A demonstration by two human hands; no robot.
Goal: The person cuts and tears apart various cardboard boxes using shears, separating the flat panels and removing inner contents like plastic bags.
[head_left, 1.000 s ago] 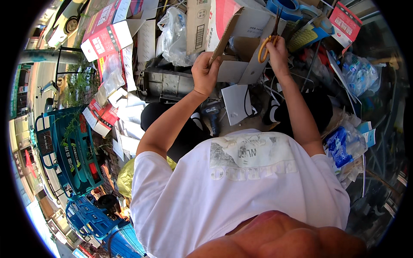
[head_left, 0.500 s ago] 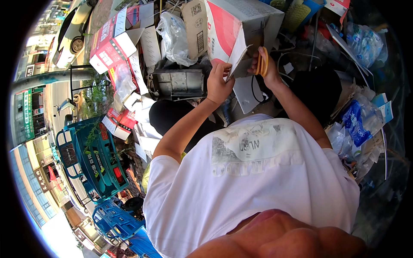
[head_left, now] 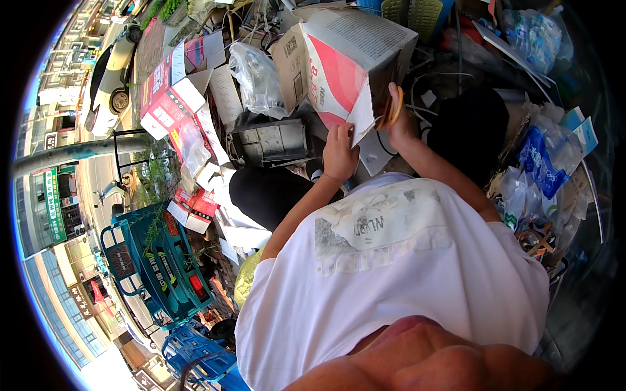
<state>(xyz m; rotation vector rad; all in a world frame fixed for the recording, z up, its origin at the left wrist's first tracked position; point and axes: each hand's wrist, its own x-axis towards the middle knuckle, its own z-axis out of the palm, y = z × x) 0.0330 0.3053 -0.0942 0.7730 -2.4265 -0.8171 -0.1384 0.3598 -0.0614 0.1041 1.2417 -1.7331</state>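
A large white, red and grey cardboard box (head_left: 345, 72) stands tilted in front of me, one side standing open towards me. My left hand (head_left: 340, 155) is closed on the lower corner of its white flap (head_left: 362, 114), fingers over the edge and thumb hidden. In my right hand (head_left: 401, 127) is a pair of scissors (head_left: 393, 109) with orange-yellow handles. The handles lie right beside the flap's edge; their blades are mostly hidden, so I cannot tell whether they touch the cardboard.
A grey metal casing (head_left: 270, 140) lies between my knees, with a clear plastic bag (head_left: 257, 75) beyond it. Flattened red and white cartons (head_left: 171, 98) pile up at the left. Bags of plastic waste (head_left: 541, 153) crowd the right. A green three-wheeled cart (head_left: 160, 264) stands at the far left.
The box and both hands sit lower in the view. The scissors have come down from inside the box's open side to the flap's edge. My left hand keeps hold of the flap.
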